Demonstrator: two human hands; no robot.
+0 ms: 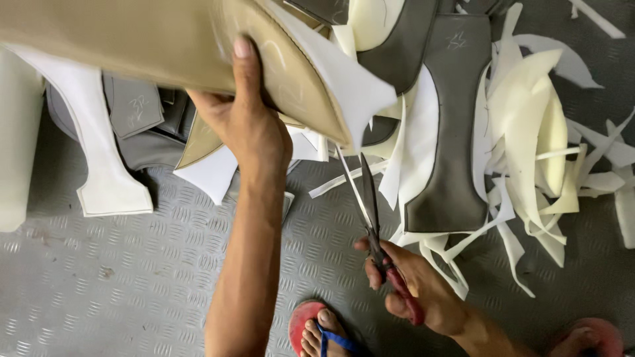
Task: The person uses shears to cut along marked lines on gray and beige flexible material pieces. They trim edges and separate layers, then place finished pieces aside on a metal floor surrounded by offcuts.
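Gripped tan panel (pixel 165 39), edge cropped; scissors (pixel 374 225) half-hidden.

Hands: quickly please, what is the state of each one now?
Left hand: closed, gripping the tan panel with white foam backing.
Right hand: closed on the red-handled scissors, blades at the foam edge.

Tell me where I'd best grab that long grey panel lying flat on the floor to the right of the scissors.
Grip the grey panel at its narrow waist, probably from its left side. There the white foam edge curves inward and is exposed, while foam offcuts crowd its right edge. The scissors in the right hand work just left of it, so reach in from above the blades.
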